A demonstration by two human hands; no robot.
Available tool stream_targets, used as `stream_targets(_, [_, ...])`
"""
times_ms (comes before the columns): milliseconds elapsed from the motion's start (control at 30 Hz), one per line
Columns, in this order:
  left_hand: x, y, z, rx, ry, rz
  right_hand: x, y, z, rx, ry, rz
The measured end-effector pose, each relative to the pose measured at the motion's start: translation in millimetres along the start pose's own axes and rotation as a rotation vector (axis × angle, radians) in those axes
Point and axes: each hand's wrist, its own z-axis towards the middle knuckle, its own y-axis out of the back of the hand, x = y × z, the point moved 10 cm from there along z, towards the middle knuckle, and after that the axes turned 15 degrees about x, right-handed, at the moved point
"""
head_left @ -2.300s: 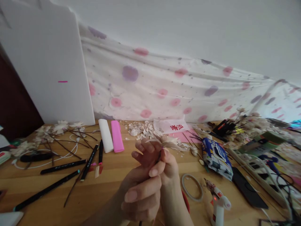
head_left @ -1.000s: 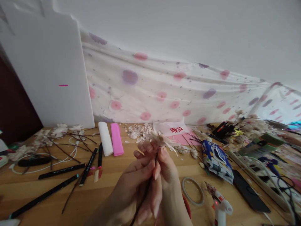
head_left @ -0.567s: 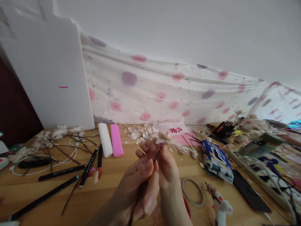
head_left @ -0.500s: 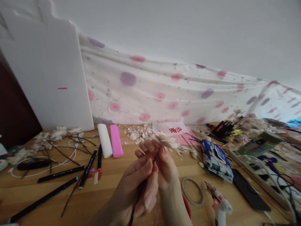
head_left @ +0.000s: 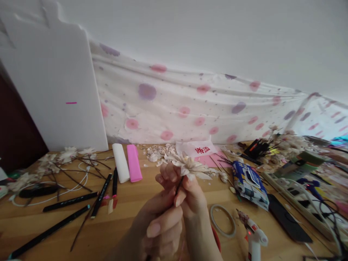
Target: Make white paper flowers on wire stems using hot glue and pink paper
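Observation:
A pale cream artificial flower [head_left: 189,167] with many thin, layered petals sits just above my hands. Its dark thin stem [head_left: 178,185] runs down between my fingers, and its lower part is hidden by them. My right hand [head_left: 193,197] pinches the stem just below the flower head. My left hand [head_left: 160,224] is curled closely beside it, and its fingers also wrap the stem. The two hands touch each other.
Across the wooden table lie dark twig branches with flowers, black markers, white and pink rolls, a heap of petal scraps, a tape roll, a hot glue gun [head_left: 254,235], a printed packet and a power strip. A white foam board leans at the back left.
The flower has turned, so its petals spread wider and face up. My left fingers have curled in front of the stem, hiding its lower part. The view has shifted slightly.

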Motion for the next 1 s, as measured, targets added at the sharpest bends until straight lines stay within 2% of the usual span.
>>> stream_targets(167, [-14.4, -4.9, -3.2, -0.069, -0.051, 0.082, 4.8, -9.4, 3.0, 0.094, -0.047, -0.079])
stream_targets(267, [-25.9, -10.8, -3.9, -0.156, -0.087, 0.160, 11.0, -11.5, 5.4, 0.120, -0.016, -0.084])
stream_targets(433, [-42.1, -5.7, -11.4, -0.338, -0.129, 0.459, 28.0, 3.3, 1.8, -0.047, 0.081, -0.212])
stream_targets(600, [-61.3, -6.2, -22.2, -0.554, -0.220, 0.910, 30.3, 6.7, -3.1, -0.143, 0.070, -0.266])
stream_targets(700, [-66.6, -9.1, -28.4, -0.682, -0.230, 1.042, 26.7, 7.8, -3.4, -0.185, 0.049, -0.240])
stream_targets(800, [-65.2, -11.1, -26.7, -0.660, -0.225, 1.033, 21.2, 4.9, -1.9, -0.172, 0.020, -0.180])
stream_targets(1000, [-53.3, -6.3, -15.7, -0.432, -0.233, 0.780, 10.3, 4.0, -2.9, -0.163, -0.022, -0.011])
